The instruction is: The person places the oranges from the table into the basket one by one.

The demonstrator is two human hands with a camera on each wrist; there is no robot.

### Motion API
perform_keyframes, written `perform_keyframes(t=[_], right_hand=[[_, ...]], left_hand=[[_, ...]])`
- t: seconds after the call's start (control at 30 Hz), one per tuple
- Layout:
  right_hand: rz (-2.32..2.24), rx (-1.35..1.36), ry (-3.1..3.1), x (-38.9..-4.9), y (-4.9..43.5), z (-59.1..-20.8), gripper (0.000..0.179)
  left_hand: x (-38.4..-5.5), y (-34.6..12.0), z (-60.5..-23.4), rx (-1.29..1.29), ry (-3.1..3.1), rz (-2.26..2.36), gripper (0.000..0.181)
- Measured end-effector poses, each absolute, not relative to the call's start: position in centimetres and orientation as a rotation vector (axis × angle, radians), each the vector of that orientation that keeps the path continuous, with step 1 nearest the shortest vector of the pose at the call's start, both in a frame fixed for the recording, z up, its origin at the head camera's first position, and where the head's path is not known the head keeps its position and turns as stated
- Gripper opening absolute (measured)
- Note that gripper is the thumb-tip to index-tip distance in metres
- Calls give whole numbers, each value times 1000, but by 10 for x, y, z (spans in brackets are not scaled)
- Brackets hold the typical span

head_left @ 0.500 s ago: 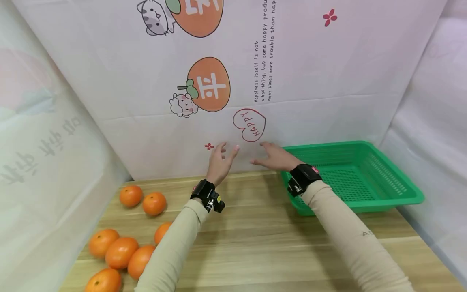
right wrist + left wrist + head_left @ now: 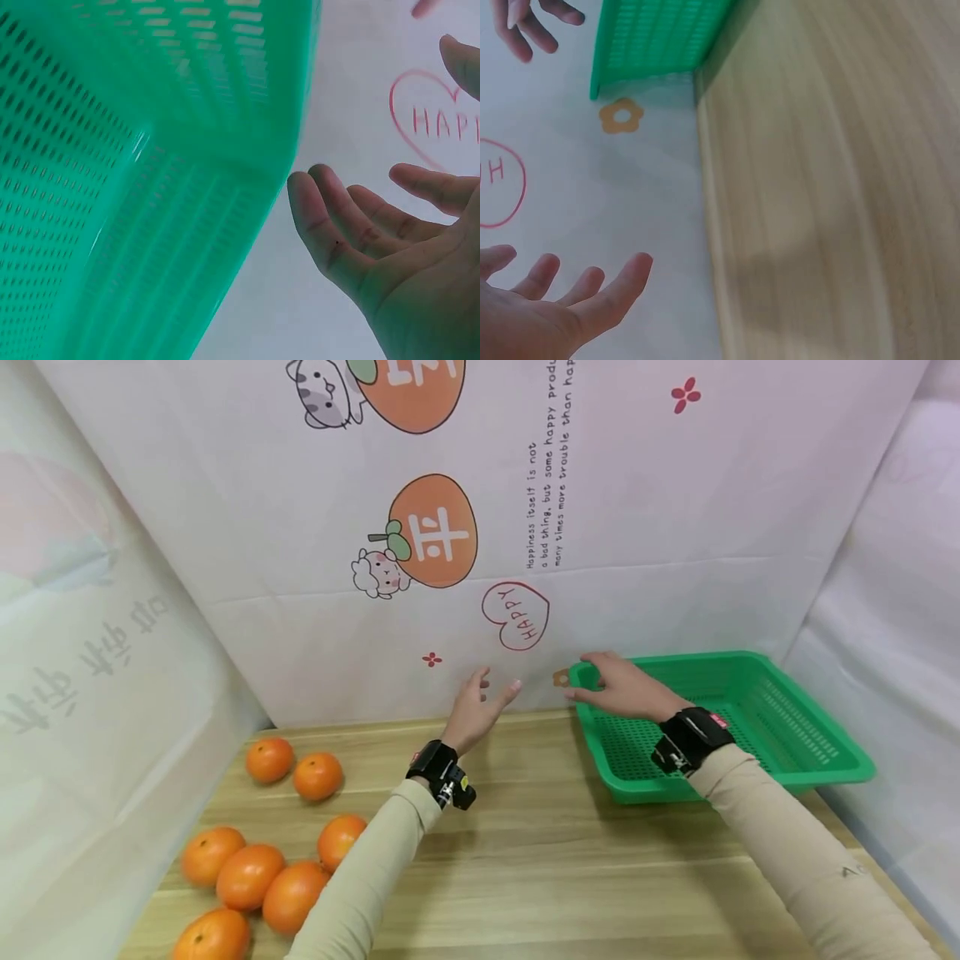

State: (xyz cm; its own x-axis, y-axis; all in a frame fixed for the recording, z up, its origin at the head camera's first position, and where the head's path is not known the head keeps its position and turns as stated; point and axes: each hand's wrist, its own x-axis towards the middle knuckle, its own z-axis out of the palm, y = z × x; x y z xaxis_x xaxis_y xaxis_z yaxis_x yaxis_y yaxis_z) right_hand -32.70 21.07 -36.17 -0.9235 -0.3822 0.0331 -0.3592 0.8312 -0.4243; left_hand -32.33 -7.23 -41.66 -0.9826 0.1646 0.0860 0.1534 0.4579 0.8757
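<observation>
A green plastic basket with slotted sides stands on the table at the right, against the back cloth. My right hand is over its left end, thumb and fingers apart and loosely bent. In the right wrist view the fingers come close to the basket's rim; whether they touch it I cannot tell. My left hand hovers before the back cloth, left of the basket, its fingers spread with nothing between them. Several oranges lie on the table at the left, beside my left forearm.
A white printed cloth hangs as a wall behind the wooden table. Similar white cloths close off the left and right sides. Two of the oranges sit farther back, near the left corner.
My right hand has moved right, from beside the basket's left end to above it. My left hand has shifted slightly right and down. The basket and oranges stay put.
</observation>
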Motion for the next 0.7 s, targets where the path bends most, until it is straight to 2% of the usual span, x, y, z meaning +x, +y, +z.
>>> perform_keyframes(t=[0.23,0.7], right_hand=[[-710,-538,2963,-317,253,-358,98],[-661,-455,3037,-302,307,-362,99]], left_hand=[[-318,-55,-422,328,2649,1582,103],[-312,-18,-434,364,2609,1560,107]])
